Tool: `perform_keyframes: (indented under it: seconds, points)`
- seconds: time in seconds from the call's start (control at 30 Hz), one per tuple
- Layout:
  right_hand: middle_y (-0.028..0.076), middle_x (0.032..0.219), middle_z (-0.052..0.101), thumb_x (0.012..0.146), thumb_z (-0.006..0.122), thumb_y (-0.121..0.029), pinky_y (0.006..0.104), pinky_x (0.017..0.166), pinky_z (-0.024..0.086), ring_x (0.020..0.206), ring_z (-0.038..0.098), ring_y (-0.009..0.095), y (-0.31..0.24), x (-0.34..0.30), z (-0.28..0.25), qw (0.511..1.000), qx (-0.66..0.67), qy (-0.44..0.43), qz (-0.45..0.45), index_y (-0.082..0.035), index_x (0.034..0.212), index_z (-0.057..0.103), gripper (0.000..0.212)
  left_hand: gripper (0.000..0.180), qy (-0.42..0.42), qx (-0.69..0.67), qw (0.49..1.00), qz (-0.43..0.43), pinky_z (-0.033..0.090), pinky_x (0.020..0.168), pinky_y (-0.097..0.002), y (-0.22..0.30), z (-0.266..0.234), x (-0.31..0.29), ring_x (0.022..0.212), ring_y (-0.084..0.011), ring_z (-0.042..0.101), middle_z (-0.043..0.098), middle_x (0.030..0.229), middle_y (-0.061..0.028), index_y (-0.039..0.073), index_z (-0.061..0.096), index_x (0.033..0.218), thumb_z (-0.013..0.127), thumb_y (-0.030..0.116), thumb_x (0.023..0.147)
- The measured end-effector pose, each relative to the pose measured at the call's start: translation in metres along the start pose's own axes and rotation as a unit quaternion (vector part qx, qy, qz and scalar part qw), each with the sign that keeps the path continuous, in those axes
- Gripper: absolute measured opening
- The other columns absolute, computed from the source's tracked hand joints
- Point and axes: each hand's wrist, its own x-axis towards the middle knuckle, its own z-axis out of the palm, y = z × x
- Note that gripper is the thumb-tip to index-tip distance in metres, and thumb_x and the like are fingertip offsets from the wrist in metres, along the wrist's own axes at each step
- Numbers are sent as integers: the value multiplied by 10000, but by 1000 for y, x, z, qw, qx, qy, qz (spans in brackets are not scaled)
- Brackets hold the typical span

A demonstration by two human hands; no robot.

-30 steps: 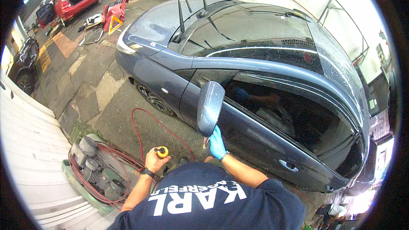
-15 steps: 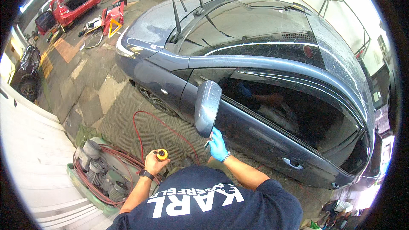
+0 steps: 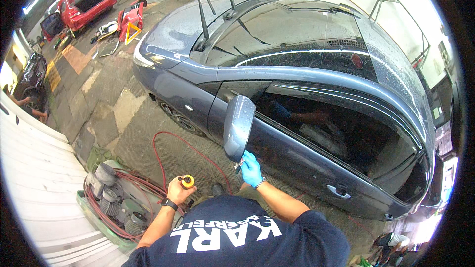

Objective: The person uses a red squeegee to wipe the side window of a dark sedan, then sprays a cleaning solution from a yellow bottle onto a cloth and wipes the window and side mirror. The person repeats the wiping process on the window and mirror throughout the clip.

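Note:
My left hand (image 3: pixel 177 191), bare with a dark watch at the wrist, is closed around a yellow-topped thing with a black tip (image 3: pixel 187 182); its lower part is hidden in the hand, and I cannot tell its kind. My right hand (image 3: pixel 253 170) wears a blue glove and pinches a small dark-and-pale piece (image 3: pixel 239 165), too small to name. It is held at the lower edge of the side mirror (image 3: pixel 239 127) of a dark blue car (image 3: pixel 292 141). Water drops dot the car's glass and paint.
A green compressor (image 3: pixel 110 193) with red hose (image 3: pixel 161 153) stands at my left. The hose loops over the floor mat. Farther off are a red car (image 3: pixel 88 12), a warning triangle (image 3: pixel 132 32) and another person's arms (image 3: pixel 37 113). One more person (image 3: pixel 396 241) is at lower right.
The dark-and-pale piece shows more plainly beside my right hand, just under the mirror. Another person's arms have come into view at the far left. My left hand stays nearly still.

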Motion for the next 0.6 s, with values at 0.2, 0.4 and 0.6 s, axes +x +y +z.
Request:
perform_keyframes:
  seconds: [0.2, 0.4, 0.6]
  points:
    - [234, 1485, 614, 977, 644, -44, 417, 1174, 453, 1378, 593, 366, 32, 39, 3, 998, -17, 23, 62, 8, 1311, 704, 343, 447, 5, 9, 1000, 8, 580, 914, -423, 15, -4, 7, 1008, -335, 735, 743, 1060, -152, 44, 763, 1071, 928, 286, 733]
    - [194, 1491, 625, 1026, 589, -49, 409, 1196, 429, 1403, 575, 348, 30, 123, -9, 994, 13, 99, 44, -19, 1393, 663, 376, 466, 11, 4, 1000, 7, 577, 917, -428, 6, -4, 6, 1005, -342, 732, 740, 1056, -156, 43, 760, 1076, 937, 292, 724]
    - [219, 1568, 529, 1034, 533, -33, 435, 1254, 338, 1487, 460, 384, -2, 135, -17, 995, 56, 72, 31, -4, 1409, 638, 390, 461, 1, 24, 1000, -11, 573, 911, -419, 2, -9, -2, 1009, -334, 726, 745, 1062, -150, 47, 763, 1062, 942, 299, 720]
